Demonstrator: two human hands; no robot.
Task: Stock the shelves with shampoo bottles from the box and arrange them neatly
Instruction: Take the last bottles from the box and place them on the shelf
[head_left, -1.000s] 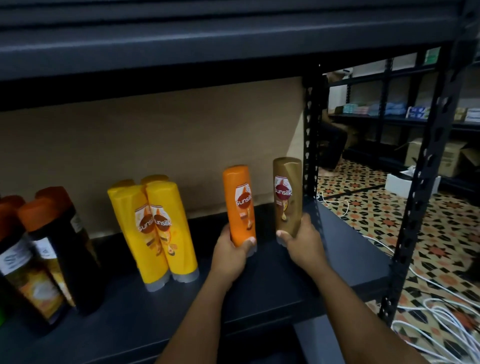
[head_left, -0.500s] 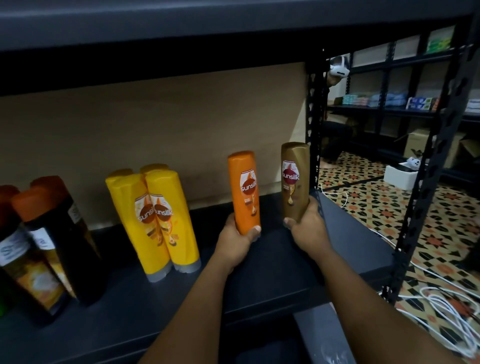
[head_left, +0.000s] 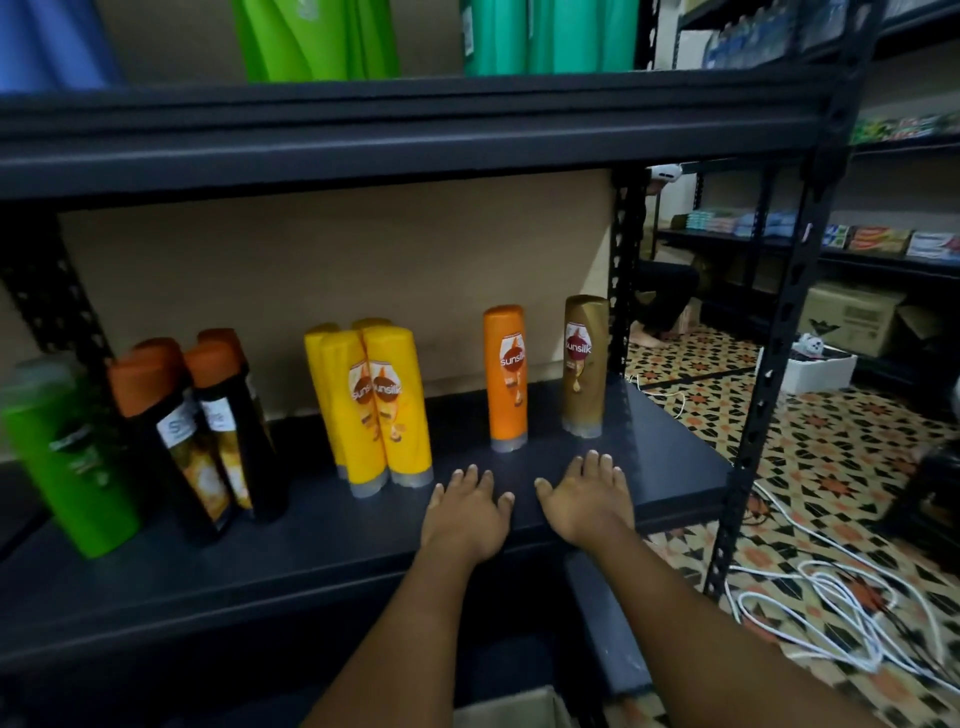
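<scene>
Both hands (head_left: 524, 506) empty, bottles (head_left: 545, 374) beyond

A patterned tile floor (head_left: 810, 467) in orange, black and cream spreads to the right, and white cables (head_left: 831, 618) lie in loose coils on its near part. Farther back on that floor stand a small white box (head_left: 821, 370) and, behind it, a brown cardboard carton (head_left: 852, 318); above the carton, a dark rack (head_left: 883, 254) carries rows of small coloured packets (head_left: 878, 240)

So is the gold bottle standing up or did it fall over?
Standing up. The gold bottle rests cap-down on the shelf, with nothing holding it.
</scene>
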